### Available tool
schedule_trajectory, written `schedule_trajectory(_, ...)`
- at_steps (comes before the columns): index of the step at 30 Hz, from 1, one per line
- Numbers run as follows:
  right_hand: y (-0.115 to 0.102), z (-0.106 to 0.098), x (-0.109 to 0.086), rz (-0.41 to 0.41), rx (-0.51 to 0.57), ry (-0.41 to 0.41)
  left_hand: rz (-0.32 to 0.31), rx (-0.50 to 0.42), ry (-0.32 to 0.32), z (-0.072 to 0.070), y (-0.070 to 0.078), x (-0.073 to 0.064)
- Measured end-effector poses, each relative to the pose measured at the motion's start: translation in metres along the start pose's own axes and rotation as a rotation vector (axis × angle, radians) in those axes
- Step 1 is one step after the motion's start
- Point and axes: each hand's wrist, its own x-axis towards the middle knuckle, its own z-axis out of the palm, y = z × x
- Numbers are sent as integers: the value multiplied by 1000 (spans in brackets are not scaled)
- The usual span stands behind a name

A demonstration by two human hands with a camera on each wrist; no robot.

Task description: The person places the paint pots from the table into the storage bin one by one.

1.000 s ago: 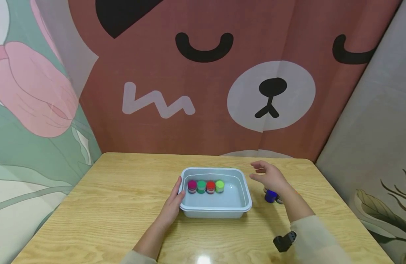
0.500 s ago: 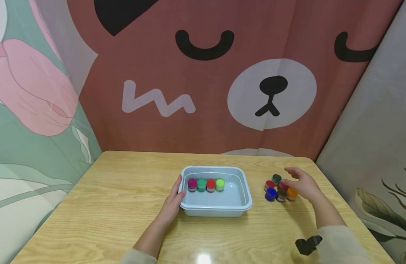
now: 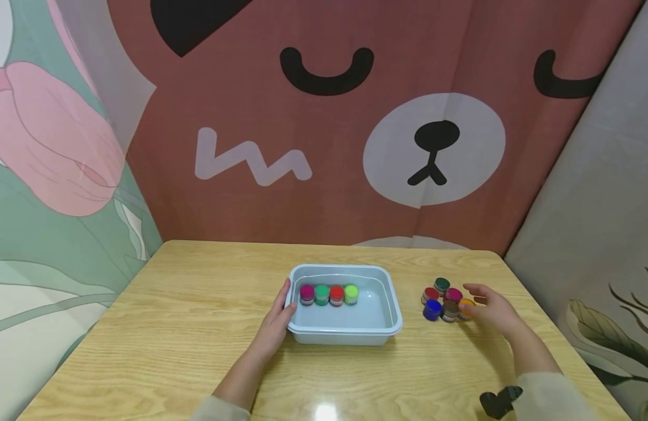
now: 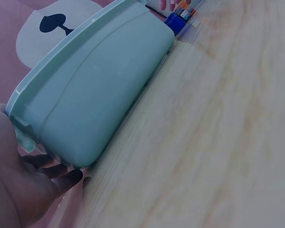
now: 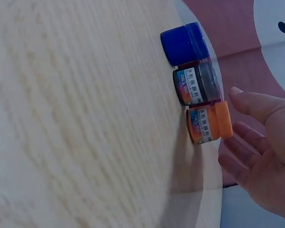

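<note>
A: A printed curtain (image 3: 224,204) is seen behind a wooden table (image 3: 197,327). How is the tub (image 3: 345,332) held?

B: Its left side is grasped by the left hand (image 3: 271,327), thumb at the rim; four jars (image 3: 321,295) are lined up inside.

A: And the right hand (image 3: 493,311)?

B: Nothing is gripped by it. Thumb and fingers are spread around the orange jar (image 5: 206,122), at the near right corner of the cluster on the table, to the right of the tub; whether it is touched cannot be told.

A: How is the orange jar best taken?

B: It is probably best pinched squarely across, with the thumb eased in carefully so that the brown jar (image 3: 450,311), standing just beside it, is not knocked. The tub should be held steady meanwhile.
</note>
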Motion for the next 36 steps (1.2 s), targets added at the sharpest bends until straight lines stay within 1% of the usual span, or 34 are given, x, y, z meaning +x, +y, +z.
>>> schedule_trajectory(4,6,2,-2,6,16,3,-1,1,-2,0,-1,0)
schedule_trajectory(8,11,4,-4,21,35,10,27,-5,-4,-1,-2,1)
schedule_trajectory(10,13,5,-4,27,47,11,45,14,-4,-1,-2,1)
schedule_trajectory(12,15,7,-4,40,63,8,48,18,3,-1,-2,1)
schedule_trajectory(16,18,9,-5,69,88,-2,21,24,8,0,-2,1)
schedule_trajectory(17,18,9,-5,72,93,-3,11,10,11,0,-2,1)
schedule_trajectory(21,19,11,-5,72,100,4,-8,19,15,0,-2,2)
schedule_trajectory(28,21,11,-7,81,88,49,-21,11,7,-1,-3,1)
schedule_trajectory(32,23,10,-8,87,104,78,-18,19,1,-1,-3,2)
schedule_trajectory(36,22,9,-9,74,129,105,-23,21,1,-1,-4,2)
